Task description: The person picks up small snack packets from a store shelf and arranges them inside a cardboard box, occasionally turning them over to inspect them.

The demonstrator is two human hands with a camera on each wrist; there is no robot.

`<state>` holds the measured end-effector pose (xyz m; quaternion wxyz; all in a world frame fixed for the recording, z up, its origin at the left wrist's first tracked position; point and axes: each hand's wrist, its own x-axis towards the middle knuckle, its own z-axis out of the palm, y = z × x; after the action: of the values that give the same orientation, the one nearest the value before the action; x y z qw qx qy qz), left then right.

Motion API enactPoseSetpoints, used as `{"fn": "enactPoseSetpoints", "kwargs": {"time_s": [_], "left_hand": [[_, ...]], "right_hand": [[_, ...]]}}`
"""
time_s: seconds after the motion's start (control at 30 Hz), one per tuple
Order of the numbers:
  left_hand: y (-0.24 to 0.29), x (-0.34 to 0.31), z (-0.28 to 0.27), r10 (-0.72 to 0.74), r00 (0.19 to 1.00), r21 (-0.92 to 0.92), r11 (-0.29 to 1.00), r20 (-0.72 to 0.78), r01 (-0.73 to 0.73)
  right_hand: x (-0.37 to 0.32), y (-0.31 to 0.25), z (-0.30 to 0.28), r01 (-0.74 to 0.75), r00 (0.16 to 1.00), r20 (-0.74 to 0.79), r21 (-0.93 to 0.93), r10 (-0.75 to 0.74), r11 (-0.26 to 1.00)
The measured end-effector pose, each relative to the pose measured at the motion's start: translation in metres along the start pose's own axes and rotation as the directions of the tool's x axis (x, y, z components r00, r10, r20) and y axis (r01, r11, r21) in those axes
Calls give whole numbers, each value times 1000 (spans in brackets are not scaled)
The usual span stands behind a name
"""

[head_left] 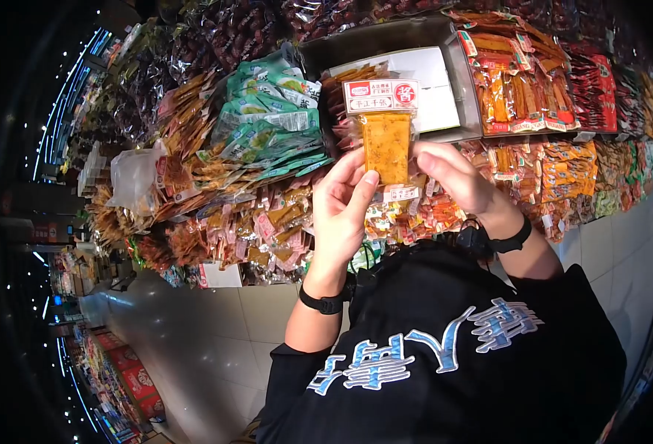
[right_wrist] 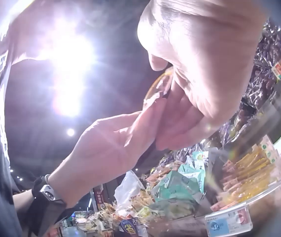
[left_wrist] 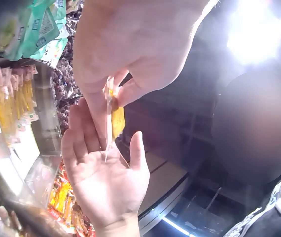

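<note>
A clear snack packet with a flat yellow-brown speckled slab inside and a white-and-red header is held upright in front of the body, its printed face toward the head camera. My left hand pinches its lower left side, thumb across the front. Close by the right edge, my right hand has its fingers extended. The left wrist view shows the packet edge-on under the left hand, with the right hand's open palm behind. In the right wrist view, the right hand partly hides the packet.
Green snack bags are piled left of the packet. Behind it stands a grey bin with a white sheet inside. Red-and-orange packets fill the right side. A tiled floor lies below the display.
</note>
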<state>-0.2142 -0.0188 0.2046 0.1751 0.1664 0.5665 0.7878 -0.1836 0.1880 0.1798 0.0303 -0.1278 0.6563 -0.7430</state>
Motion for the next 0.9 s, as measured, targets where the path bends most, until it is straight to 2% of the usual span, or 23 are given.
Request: {"fn": "enactPoseSetpoints", "kwargs": {"time_s": [0.07, 0.1, 0.13, 0.2, 0.23, 0.27, 0.3, 0.33, 0.4, 0.5, 0.6, 0.63, 0.73, 0.9], "left_hand": [[-5, 3, 4, -5, 997, 65, 998, -83, 10], [-14, 6, 1, 59, 997, 155, 987, -41, -52], [-24, 7, 2, 29, 999, 148, 989, -37, -23], [-42, 12, -3, 86, 996, 359, 930, 0, -81], [-49, 15, -3, 143, 990, 438, 891, -18, -121], [-51, 17, -5, 137, 990, 473, 874, -20, -112], [-51, 21, -7, 186, 983, 587, 795, 3, -152], [-51, 25, -10, 229, 973, 688, 701, 32, -187], [-66, 37, -19, 316, 946, 760, 595, 78, -261], [-81, 55, -23, 399, 909, 815, 484, 121, -320], [-98, 72, -30, 469, 868, 872, 342, 166, -351], [-101, 77, -32, 482, 857, 874, 320, 181, -365], [-108, 85, -34, 462, 864, 924, 205, 199, -323], [-114, 87, -34, 441, 877, 938, 181, 190, -294]], "right_hand": [[6, 0, 16, 58, 995, -95, 171, -42, 984], [11, 2, 17, 103, 985, -153, 133, -82, 986], [15, 2, 17, 145, 970, -208, 92, -123, 985], [21, 3, 5, 104, 970, -227, 91, -81, 990], [27, 2, -2, 163, 947, -277, -26, -163, 986], [35, 0, -9, 213, 915, -317, -145, -250, 966], [44, -10, -17, 164, 884, -371, -326, -285, 931], [56, -21, -24, 104, 859, -387, -512, -336, 853], [86, -34, -41, 172, 806, -245, -774, -539, 609], [136, -24, -56, 176, 784, -57, -934, -618, 310], [177, -6, -55, 162, 764, 1, -968, -645, 191], [190, 1, -54, 169, 750, 16, -971, -662, 168], [216, 17, -49, 101, 840, -10, -980, -542, 174], [240, 38, -50, 120, 908, -18, -946, -418, 302]]}}
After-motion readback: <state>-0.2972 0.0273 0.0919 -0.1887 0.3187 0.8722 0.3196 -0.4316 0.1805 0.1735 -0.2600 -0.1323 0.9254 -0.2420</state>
